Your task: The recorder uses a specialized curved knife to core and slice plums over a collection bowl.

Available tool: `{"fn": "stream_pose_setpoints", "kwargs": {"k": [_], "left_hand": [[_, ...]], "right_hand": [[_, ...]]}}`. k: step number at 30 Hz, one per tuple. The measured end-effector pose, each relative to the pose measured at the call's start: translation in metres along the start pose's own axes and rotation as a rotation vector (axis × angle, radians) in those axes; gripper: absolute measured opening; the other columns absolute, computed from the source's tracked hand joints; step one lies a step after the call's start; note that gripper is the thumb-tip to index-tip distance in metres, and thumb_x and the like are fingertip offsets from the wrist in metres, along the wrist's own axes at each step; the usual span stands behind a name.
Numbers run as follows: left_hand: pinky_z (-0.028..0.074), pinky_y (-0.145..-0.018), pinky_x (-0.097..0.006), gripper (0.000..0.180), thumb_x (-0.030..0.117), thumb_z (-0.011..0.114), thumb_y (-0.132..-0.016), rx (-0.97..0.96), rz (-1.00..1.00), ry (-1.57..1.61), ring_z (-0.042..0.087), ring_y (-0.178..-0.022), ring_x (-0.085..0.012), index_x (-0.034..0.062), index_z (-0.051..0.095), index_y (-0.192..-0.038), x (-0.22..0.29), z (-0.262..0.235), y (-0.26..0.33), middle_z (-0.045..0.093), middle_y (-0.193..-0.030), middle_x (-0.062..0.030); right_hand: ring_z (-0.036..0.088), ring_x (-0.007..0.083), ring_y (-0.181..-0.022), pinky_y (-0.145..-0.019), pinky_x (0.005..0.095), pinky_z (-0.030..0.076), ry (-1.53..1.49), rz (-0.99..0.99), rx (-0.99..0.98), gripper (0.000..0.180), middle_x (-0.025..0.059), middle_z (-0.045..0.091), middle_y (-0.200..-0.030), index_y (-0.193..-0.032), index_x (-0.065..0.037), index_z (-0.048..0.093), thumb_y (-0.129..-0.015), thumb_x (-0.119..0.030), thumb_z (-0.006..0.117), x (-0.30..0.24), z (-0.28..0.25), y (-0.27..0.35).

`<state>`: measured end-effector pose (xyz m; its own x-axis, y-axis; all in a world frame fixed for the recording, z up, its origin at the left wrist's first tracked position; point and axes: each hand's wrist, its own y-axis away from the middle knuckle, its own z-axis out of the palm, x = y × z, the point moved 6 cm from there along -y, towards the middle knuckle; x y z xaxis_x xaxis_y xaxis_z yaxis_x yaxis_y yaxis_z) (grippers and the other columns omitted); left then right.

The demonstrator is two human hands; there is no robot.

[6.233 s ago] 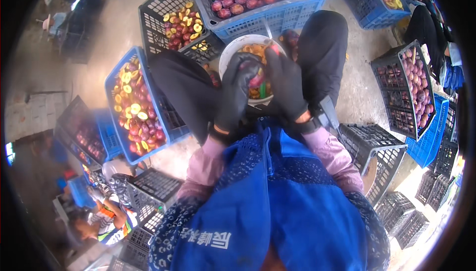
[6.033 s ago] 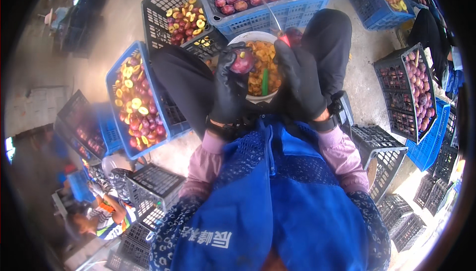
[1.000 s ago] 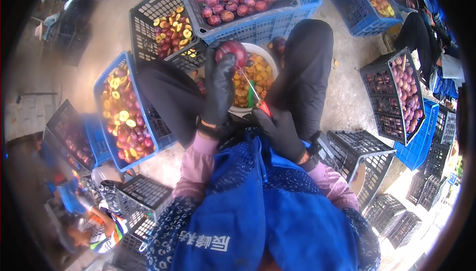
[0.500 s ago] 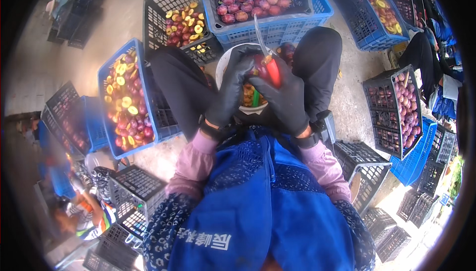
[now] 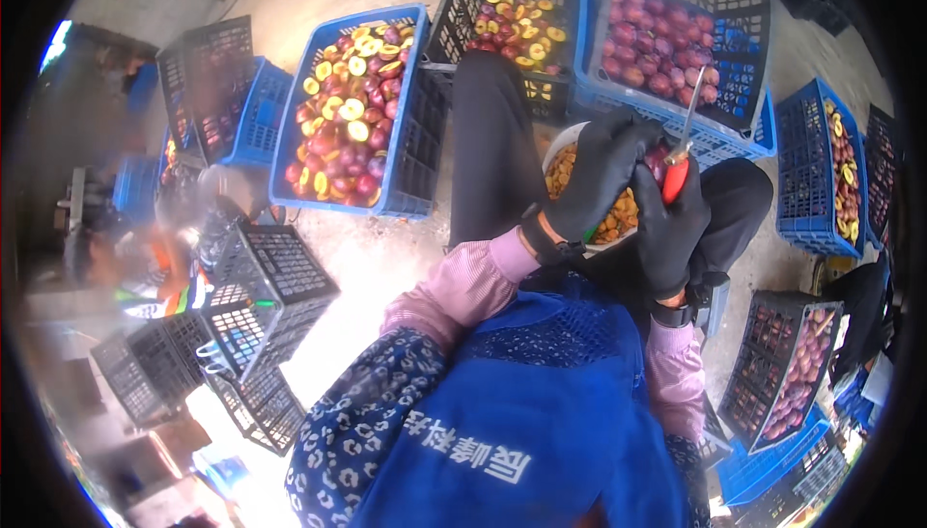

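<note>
Both my hands wear black gloves and meet above a white bucket (image 5: 553,149) between my knees. My right hand (image 5: 673,229) is closed round the red handle of a knife (image 5: 678,179), whose blade points up and away from me. A dark red plum (image 5: 658,160) sits between the hands, partly covered by fingers. The fingers of my left hand (image 5: 606,163) are curled round its far side. Brownish-orange plum pits (image 5: 618,220) lie in the bucket below. A bit of green shows beside my left wrist; what it belongs to is hidden.
Ahead, a blue crate (image 5: 739,147) carries a crate of whole plums (image 5: 649,36). Left of it stand a black crate (image 5: 454,7) and a blue crate (image 5: 280,166), both with halved plums. More crates (image 5: 787,359) flank me on the right. Black crates (image 5: 290,263) stand at the left.
My view has swung left, so the crates, bucket and hands appear farther right. Both hands remain together over the bucket, with the knife and plum still held.
</note>
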<state>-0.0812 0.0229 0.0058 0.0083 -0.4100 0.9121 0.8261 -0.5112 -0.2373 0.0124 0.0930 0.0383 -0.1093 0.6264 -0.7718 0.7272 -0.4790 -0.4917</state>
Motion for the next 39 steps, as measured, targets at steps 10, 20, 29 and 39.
{"fn": "stream_pose_setpoints", "kwargs": {"k": [10,20,29,39], "left_hand": [[0.04,-0.053,-0.022,0.018,0.011,0.052,-0.09,0.23,0.056,0.078,0.051,-0.06,-0.0036,-0.0005,0.062,-0.081,0.036,-0.047,-0.018,0.057,-0.071,0.0013],[0.043,-0.056,-0.03,0.015,0.008,0.055,-0.086,0.462,0.384,-0.633,0.055,-0.062,-0.012,-0.0041,0.06,-0.079,0.098,-0.125,-0.014,0.059,-0.069,-0.0096],[0.046,-0.063,-0.031,0.011,0.005,0.054,-0.086,0.468,0.506,-0.78,0.058,-0.068,-0.0175,-0.0039,0.061,-0.082,0.094,-0.196,0.008,0.061,-0.074,-0.0123],[0.043,-0.046,-0.021,0.048,0.044,0.028,-0.103,0.792,0.142,-0.458,0.055,-0.059,-0.0116,0.0032,0.053,-0.102,0.068,-0.271,0.092,0.057,-0.078,-0.0053]], "right_hand": [[0.053,0.0093,-0.069,-0.062,0.0258,0.045,-0.362,0.233,0.099,0.024,0.005,0.063,-0.08,-0.103,0.003,0.06,-0.086,-0.012,0.066,-0.013,0.057,-0.026],[0.053,0.0062,-0.068,-0.06,0.0239,0.043,-0.678,0.217,-0.082,0.022,0.0006,0.06,-0.081,-0.099,0.002,0.062,-0.093,-0.018,0.057,-0.032,0.149,-0.032],[0.039,0.0068,-0.039,-0.035,0.0223,0.03,-1.326,0.732,-0.335,0.024,0.0035,0.05,-0.061,-0.087,-0.008,0.052,-0.096,-0.03,0.051,-0.045,0.201,-0.031],[0.044,0.0083,-0.039,-0.036,0.023,0.031,-0.86,0.763,-0.82,0.034,0.0028,0.055,-0.057,-0.081,-0.011,0.059,-0.093,-0.043,0.056,-0.036,0.313,-0.041]]}}
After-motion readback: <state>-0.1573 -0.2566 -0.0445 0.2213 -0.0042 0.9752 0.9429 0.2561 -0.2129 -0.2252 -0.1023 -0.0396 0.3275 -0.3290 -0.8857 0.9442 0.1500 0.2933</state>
